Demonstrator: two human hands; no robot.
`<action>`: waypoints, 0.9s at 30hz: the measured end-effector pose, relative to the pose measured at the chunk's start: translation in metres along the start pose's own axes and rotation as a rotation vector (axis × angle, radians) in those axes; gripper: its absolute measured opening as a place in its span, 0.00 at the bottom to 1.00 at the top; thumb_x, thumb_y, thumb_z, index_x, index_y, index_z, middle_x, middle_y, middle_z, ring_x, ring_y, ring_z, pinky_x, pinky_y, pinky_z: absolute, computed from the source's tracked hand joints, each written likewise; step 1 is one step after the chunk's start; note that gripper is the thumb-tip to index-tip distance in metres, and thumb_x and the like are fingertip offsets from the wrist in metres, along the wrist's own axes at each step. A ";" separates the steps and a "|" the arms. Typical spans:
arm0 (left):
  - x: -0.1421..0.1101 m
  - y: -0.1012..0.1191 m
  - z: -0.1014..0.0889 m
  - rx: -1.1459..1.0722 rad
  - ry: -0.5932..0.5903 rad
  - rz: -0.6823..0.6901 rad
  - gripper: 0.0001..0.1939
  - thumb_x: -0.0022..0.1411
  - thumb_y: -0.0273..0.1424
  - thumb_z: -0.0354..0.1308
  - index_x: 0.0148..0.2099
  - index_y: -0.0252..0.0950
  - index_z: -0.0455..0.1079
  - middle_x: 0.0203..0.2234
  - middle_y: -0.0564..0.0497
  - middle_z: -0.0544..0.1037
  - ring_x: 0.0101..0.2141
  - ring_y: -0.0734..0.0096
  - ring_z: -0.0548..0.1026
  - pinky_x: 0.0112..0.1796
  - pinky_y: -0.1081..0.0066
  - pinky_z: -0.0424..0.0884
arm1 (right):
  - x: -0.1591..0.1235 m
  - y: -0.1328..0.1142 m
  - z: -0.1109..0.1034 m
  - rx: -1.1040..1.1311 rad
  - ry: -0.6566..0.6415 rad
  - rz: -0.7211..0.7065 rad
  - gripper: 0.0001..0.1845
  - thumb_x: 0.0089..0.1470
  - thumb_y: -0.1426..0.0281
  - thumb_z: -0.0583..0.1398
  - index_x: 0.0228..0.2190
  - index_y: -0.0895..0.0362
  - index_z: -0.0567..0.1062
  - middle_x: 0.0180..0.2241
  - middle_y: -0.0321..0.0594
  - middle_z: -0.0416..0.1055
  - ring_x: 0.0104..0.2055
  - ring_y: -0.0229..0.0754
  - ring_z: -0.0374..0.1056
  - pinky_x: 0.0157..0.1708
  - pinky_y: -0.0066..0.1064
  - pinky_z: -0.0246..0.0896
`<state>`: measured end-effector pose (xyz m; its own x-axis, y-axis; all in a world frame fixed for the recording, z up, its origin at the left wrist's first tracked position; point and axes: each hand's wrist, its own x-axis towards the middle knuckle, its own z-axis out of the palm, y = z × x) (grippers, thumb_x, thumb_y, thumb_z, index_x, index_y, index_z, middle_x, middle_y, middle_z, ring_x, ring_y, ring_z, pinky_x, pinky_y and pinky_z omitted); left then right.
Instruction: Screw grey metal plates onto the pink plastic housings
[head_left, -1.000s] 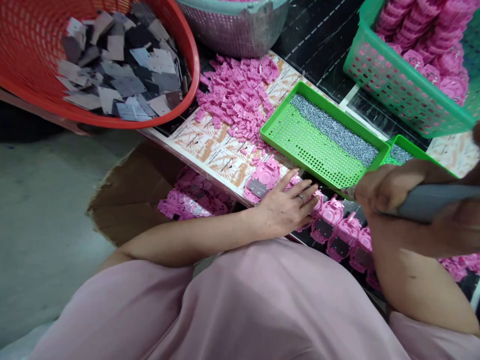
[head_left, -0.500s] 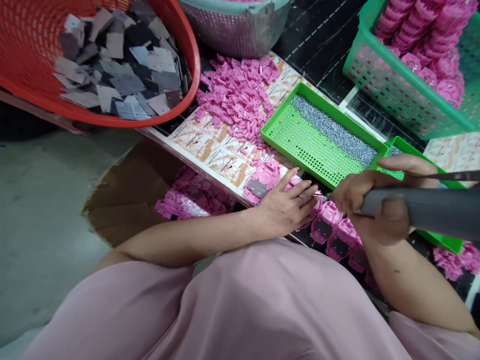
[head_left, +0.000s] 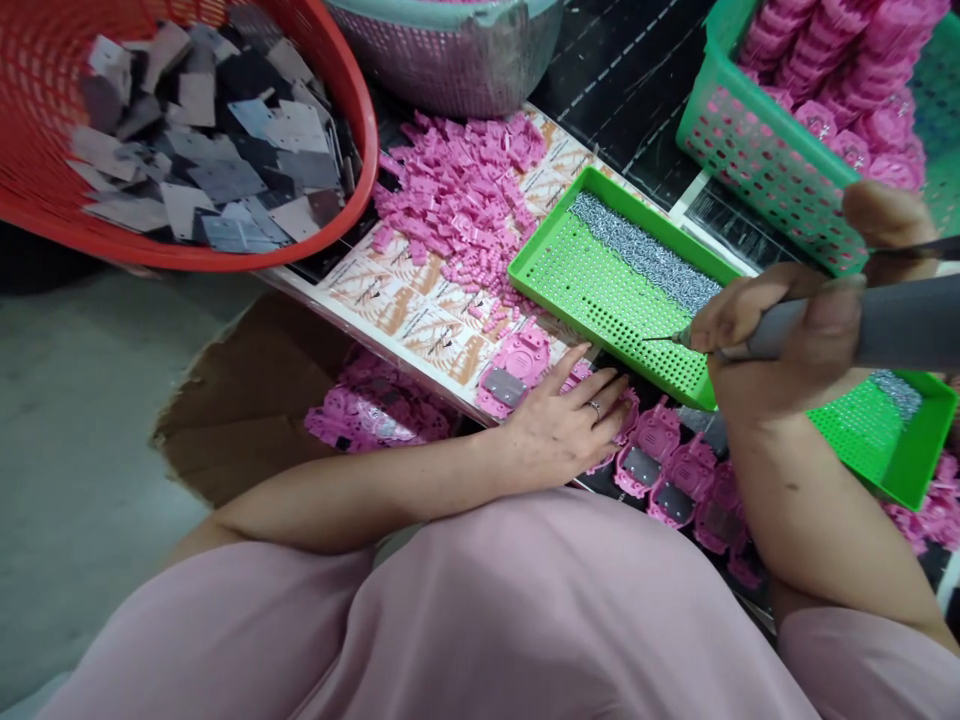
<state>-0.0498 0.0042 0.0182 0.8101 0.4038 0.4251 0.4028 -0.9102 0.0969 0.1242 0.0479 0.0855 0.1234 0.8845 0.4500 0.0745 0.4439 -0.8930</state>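
Note:
My left hand [head_left: 566, 425] lies with fingers spread over pink plastic housings at the table's front edge, partly covering them. Beside its thumb side is a pink housing [head_left: 514, 370] with a grey metal plate set in it. More housings with plates [head_left: 651, 448] run in a row to the right. My right hand [head_left: 787, 320] is wrapped around a grey electric screwdriver [head_left: 900, 325]. The thin bit points left, above a green perforated tray [head_left: 585, 280] with a band of small silver screws [head_left: 645, 250] along its far side.
A red basket [head_left: 364, 190] of metal plates stands at far left. Small pink parts [head_left: 457, 200] are heaped behind the housings. A teal basket [head_left: 697, 130] holds stacked pink pieces at right. A second green tray [head_left: 919, 470] sits under my right forearm. Below the table is a cardboard box [head_left: 217, 400].
My right hand has lifted the screwdriver away from the housings, up and right, so its bit is over the green tray. My left hand has stayed on the housings.

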 end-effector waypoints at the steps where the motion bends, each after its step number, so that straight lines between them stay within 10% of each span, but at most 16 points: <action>1: 0.000 0.000 0.000 -0.003 0.005 0.000 0.17 0.69 0.37 0.49 0.51 0.32 0.72 0.52 0.43 0.75 0.54 0.59 0.71 0.65 0.42 0.43 | 0.000 -0.001 0.002 0.008 0.046 -0.066 0.20 0.55 0.54 0.60 0.45 0.46 0.60 0.16 0.25 0.55 0.12 0.33 0.51 0.13 0.30 0.53; 27: -0.001 0.002 0.002 0.013 -0.087 -0.029 0.18 0.70 0.37 0.45 0.52 0.32 0.69 0.55 0.43 0.72 0.55 0.59 0.69 0.62 0.44 0.52 | 0.000 0.012 0.004 0.062 0.063 -0.266 0.07 0.58 0.61 0.61 0.37 0.49 0.69 0.16 0.25 0.55 0.10 0.33 0.53 0.10 0.27 0.52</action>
<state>-0.0485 0.0019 0.0165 0.8316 0.4371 0.3427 0.4317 -0.8969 0.0963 0.1207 0.0532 0.0749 0.1692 0.7258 0.6667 0.0526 0.6689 -0.7415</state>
